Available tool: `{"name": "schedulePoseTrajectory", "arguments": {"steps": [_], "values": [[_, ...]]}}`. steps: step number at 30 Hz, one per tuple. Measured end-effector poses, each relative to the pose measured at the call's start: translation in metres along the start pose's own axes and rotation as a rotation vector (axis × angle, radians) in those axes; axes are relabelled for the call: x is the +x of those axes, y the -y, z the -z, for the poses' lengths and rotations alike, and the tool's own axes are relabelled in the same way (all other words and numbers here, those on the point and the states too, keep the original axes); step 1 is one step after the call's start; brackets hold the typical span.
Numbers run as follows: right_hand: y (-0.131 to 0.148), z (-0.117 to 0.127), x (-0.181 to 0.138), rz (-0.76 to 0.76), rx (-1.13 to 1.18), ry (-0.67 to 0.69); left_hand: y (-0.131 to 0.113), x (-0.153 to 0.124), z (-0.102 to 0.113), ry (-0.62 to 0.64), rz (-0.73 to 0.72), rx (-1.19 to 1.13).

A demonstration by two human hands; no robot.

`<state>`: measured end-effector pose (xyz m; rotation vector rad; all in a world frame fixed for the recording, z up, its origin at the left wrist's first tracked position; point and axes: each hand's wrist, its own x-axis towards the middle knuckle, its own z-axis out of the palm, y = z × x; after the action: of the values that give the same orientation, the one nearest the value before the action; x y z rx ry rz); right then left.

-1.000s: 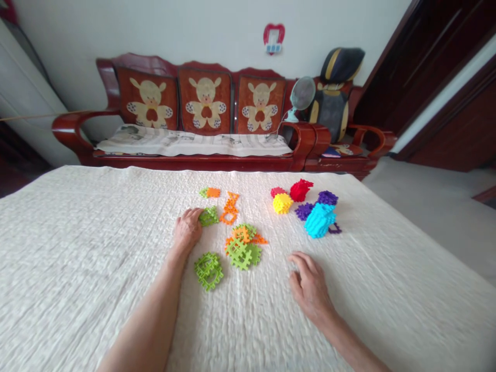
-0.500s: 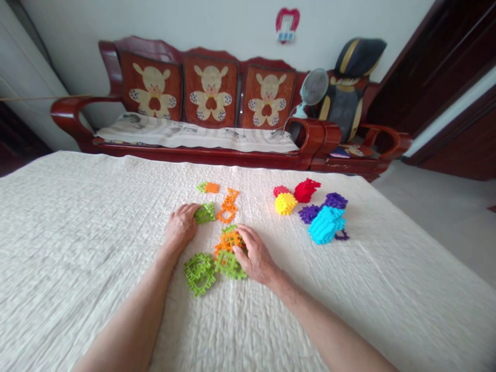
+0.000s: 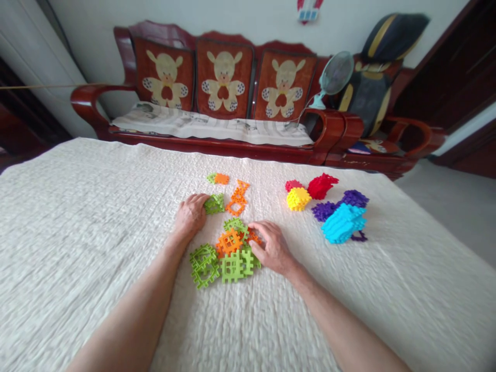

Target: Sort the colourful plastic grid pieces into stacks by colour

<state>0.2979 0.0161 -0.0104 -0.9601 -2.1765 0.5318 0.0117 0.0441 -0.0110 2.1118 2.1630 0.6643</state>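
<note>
My left hand [image 3: 191, 215] rests on the cloth, its fingers curled against the far edge of some green interlocking plastic building pieces [image 3: 215, 204]. At the right side of a loose pile, my right hand [image 3: 273, 248] has its thumb and fingers around an orange building piece [image 3: 254, 236], partly hidden by them. In that pile lie an orange square piece [image 3: 229, 242] with a window-like middle and a green square piece [image 3: 231, 267]. Two overlapping green open-frame pieces [image 3: 204, 265] lie to the left of the pile.
Farther off are orange pieces [image 3: 237, 199] and a small green-and-orange group [image 3: 221, 179]. To the right stand sorted stacks: yellow [image 3: 298, 199], red [image 3: 322, 186], purple [image 3: 324, 211] and light blue [image 3: 344, 223]. A wooden sofa [image 3: 217, 146] stands behind the quilted table cover [image 3: 116, 206].
The view has shifted, so the scene sits farther right. Under my right hand the pile has spread out, showing more green and orange pieces. My left hand stays by the green pieces.
</note>
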Motion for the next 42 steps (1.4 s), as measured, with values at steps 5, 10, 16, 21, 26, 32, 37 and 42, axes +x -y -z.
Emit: {"name": "schedulePoseTrajectory", "arguments": {"steps": [5,10,16,21,26,32,37,42], "values": [[-0.001,-0.003,-0.004,0.071,0.047,-0.016,0.000,-0.001,-0.002,-0.019,0.009,-0.009],[-0.016,-0.005,0.013,-0.051,0.032,-0.182,-0.002,-0.001,-0.002,-0.044,-0.005,-0.009],[-0.049,-0.018,0.110,-0.015,-0.112,-0.031,-0.005,-0.001,0.001,-0.035,0.009,-0.008],[-0.055,-0.045,0.176,-0.082,-0.178,0.065,-0.005,-0.002,0.000,-0.047,0.004,-0.013],[-0.038,-0.066,0.207,-0.146,-0.302,0.174,-0.004,-0.002,-0.002,-0.056,-0.006,-0.020],[-0.036,-0.074,0.222,-0.236,-0.295,0.177,-0.004,-0.001,-0.002,-0.041,0.010,-0.025],[-0.030,-0.055,0.182,-0.065,-0.145,-0.052,-0.004,-0.001,-0.003,-0.050,0.004,-0.018],[-0.026,0.000,0.059,0.089,-0.088,-0.162,-0.003,-0.001,-0.003,-0.056,-0.002,-0.004]]}}
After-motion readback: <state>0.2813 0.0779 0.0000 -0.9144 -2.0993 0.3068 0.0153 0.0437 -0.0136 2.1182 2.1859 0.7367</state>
